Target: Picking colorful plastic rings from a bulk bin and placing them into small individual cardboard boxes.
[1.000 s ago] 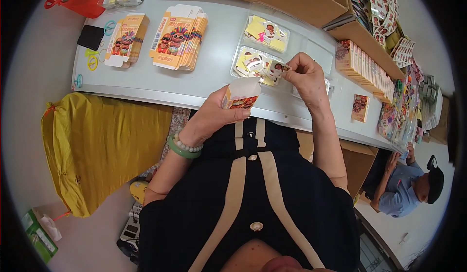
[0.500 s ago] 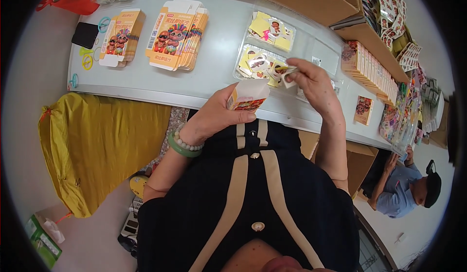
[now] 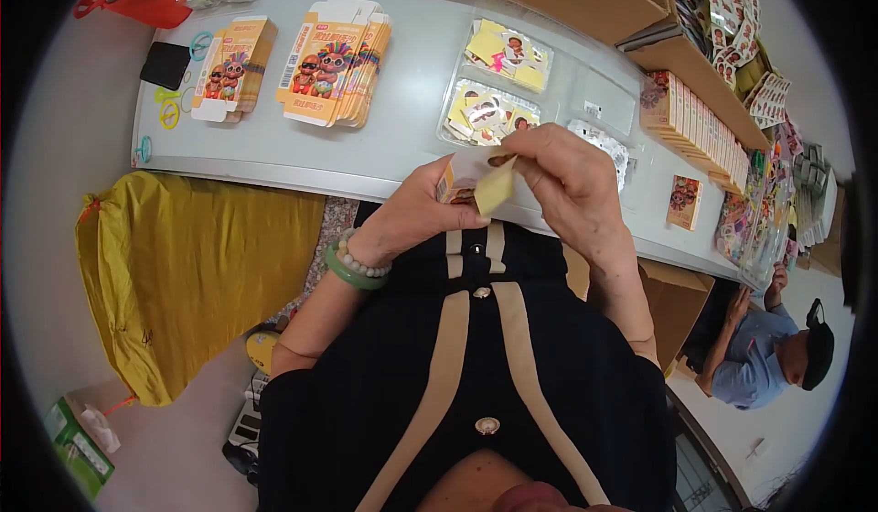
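Note:
Near the table's front edge, my left hand [image 3: 413, 208] is closed around a small open carton [image 3: 455, 181], its white flap tilted up. My right hand [image 3: 578, 183] pinches a small yellow-backed sticker [image 3: 495, 191] against the mouth of the carton. Part of the carton is hidden behind the sticker and my fingers. Just beyond my hands lies a clear plastic tray [image 3: 611, 84] with compartments. Loose stickers [image 3: 489, 112], yellow and printed, fill its left side, and small silvery packets [image 3: 596, 141] lie in its near right part.
Two stacks of flat orange cartons [image 3: 331, 68] [image 3: 232, 68] lie at left, by scissors [image 3: 167, 109]. A row of filled-out cartons [image 3: 700, 128] and one single carton [image 3: 684, 203] stand at right. Cardboard boxes [image 3: 530, 0] line the back. A person [image 3: 759, 352] works at far right.
My right hand has moved left and nearer, from above the tray to the carton, bringing the sticker with it. My left hand still holds the carton.

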`<state>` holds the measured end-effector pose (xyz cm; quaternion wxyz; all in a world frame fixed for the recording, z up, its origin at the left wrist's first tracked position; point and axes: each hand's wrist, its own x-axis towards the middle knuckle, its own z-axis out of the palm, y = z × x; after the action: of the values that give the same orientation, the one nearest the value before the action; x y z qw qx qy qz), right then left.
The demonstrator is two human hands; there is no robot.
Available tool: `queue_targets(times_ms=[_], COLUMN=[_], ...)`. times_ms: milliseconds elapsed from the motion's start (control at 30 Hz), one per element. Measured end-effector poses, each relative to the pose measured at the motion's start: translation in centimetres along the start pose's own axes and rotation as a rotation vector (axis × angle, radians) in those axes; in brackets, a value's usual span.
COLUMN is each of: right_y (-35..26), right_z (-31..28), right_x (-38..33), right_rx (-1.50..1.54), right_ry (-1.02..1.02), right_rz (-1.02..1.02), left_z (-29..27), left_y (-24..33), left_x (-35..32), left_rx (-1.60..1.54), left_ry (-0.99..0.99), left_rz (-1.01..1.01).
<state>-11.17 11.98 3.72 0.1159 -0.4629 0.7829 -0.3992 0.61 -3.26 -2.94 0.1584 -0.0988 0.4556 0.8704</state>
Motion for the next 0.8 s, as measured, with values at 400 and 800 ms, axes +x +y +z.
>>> queue_targets(times_ms=[400, 800], right_y=[2.6, 1.8], right_z=[-1.0, -0.9], right_x=[0.6, 1.2], right_rx=[0.47, 0.285], right_ry=[0.184, 0.066], right_rz=[0.538, 0.246], left_z=[-1.7, -0.7], left_y=[1.0, 3.2], left_x=[-1.3, 0.9], left_rx=[0.044, 0.125], left_ry=[-0.034, 0.015], left_rz=[-0.075, -0.017])
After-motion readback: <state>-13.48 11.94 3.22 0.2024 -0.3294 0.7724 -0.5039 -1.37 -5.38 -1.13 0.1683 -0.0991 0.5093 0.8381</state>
